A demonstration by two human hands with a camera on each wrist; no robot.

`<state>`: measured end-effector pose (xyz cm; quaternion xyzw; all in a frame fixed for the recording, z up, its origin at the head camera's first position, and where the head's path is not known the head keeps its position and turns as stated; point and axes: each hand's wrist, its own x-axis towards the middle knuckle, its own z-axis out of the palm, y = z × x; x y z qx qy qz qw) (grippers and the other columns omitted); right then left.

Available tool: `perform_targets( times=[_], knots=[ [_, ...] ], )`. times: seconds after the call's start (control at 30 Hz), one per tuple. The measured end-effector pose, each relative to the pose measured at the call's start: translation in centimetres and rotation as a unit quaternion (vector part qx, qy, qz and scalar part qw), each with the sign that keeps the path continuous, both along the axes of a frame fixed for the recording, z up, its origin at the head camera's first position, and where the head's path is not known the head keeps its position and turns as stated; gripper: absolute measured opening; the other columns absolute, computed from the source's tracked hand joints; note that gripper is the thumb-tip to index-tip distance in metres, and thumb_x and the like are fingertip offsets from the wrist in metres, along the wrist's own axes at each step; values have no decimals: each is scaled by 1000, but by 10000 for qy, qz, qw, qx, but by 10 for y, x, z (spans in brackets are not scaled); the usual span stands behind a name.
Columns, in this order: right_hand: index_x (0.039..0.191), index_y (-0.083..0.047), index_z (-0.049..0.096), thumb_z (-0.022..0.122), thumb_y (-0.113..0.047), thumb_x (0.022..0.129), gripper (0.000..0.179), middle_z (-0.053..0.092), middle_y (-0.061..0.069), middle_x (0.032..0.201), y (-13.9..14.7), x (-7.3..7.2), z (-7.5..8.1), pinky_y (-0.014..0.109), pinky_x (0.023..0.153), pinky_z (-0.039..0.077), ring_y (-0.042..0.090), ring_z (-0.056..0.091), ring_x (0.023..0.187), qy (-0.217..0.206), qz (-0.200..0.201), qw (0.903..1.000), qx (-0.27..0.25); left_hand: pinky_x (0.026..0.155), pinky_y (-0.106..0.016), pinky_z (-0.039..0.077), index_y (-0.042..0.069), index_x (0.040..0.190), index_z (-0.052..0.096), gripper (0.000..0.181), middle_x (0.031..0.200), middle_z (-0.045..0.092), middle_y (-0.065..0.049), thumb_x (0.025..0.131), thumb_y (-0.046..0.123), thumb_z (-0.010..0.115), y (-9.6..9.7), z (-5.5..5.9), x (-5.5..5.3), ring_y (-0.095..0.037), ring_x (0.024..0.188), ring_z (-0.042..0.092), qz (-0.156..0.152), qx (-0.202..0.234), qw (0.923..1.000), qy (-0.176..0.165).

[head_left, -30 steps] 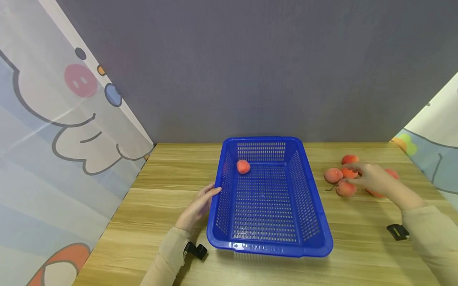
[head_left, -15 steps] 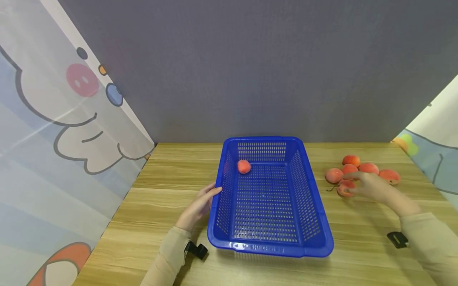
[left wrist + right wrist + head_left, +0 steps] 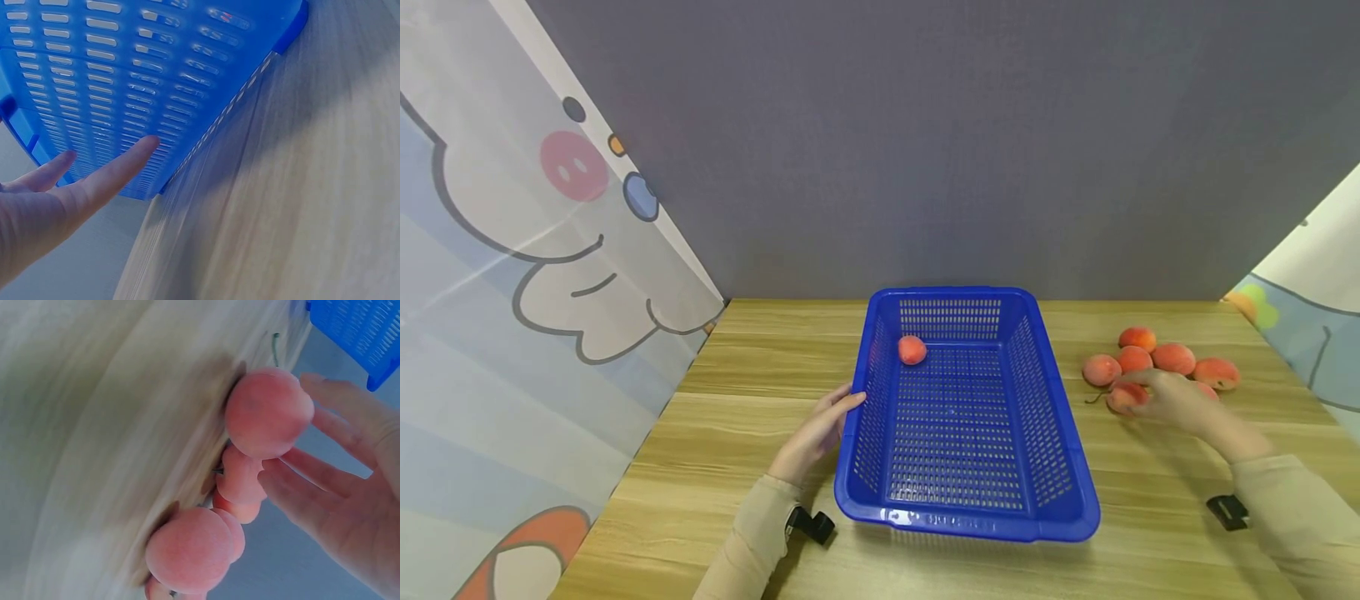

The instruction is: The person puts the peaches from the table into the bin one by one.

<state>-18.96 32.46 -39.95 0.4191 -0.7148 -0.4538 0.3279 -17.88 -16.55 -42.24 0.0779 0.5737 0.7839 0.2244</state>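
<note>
Right hand (image 3: 1172, 402) spread at round reddish fruit (image 3: 269, 412), contact unclear. Left hand (image 3: 811, 437) straight-fingered against blue plastic basket (image 3: 962, 522). Off-centre pinch could roll fruit.

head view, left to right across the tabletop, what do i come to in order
Left sleeve, left hand, blue basket with one reddish fruit inside, leftmost loose fruit, right hand, right sleeve. Other loose fruits overlap the right hand's stretch, so they're left out.
</note>
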Motion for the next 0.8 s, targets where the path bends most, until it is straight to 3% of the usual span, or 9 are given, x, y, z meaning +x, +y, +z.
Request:
perform_targets(
  times=[0.03,0.07,0.13,0.23,0.4,0.47,0.6,0.7,0.8],
  knots=[
    [85,-3,31,8,17,82,30,33,15,60,0,1,1,21,53,27,22,37,56,486,140,9963,693,72,-29,52,-9,132,24,54,97,59,-5,89,13,46,0,0,0,-15,82,61,15,-19,10000,-12],
    [86,-2,31,9,21,80,33,36,16,61,0,1,0,21,54,28,22,39,57,651,124,9930,982,72,-29,52,-9,132,24,54,97,59,-6,89,13,46,0,0,0,-15,82,61,22,-44,10000,-15],
    [84,-1,37,10,24,79,37,43,16,65,-2,3,-1,22,56,30,24,42,60,825,-12,9891,1218,72,-30,52,-9,132,24,54,96,59,-6,89,14,47,0,0,0,-15,81,61,20,-88,10000,-17],
    [75,-3,42,11,25,78,43,44,15,60,-4,4,-5,23,56,32,23,43,57,870,-241,9889,1178,72,-30,52,-9,132,25,54,96,59,-6,89,14,47,0,-1,1,-15,81,61,7,-125,9999,-5],
    [75,0,43,17,24,76,35,46,12,56,-6,7,-10,22,57,31,18,41,53,1275,-728,9745,1696,71,-29,52,-10,132,25,53,96,59,-6,89,14,46,0,-1,0,-15,80,61,-11,-141,9999,9],
    [78,3,42,18,23,76,31,46,14,56,-7,8,-9,21,57,30,17,40,52,1346,-862,9688,1894,71,-29,52,-9,132,25,54,96,59,-6,89,14,47,0,-1,0,-15,80,61,-12,-151,9999,-1],
    [84,0,42,18,22,77,33,46,18,60,-9,11,-6,20,57,28,16,38,53,1333,-930,9671,1959,70,-29,52,-9,132,25,54,96,58,-7,89,14,47,0,-1,0,-15,81,61,13,-164,9999,-26],
    [89,-3,41,18,20,77,35,45,20,63,-11,13,-2,22,60,30,19,38,56,1167,-1122,9651,2059,70,-29,52,-10,132,25,53,95,59,-6,89,13,46,1,-1,1,-15,79,61,62,-169,9998,-33],
    [95,-7,38,18,18,76,37,44,20,63,-14,15,1,27,65,34,23,40,59,983,-1423,9567,2343,69,-28,52,-10,131,25,51,92,59,-5,89,12,44,1,-1,0,-14,78,61,99,-169,9998,-30]
  ],
)
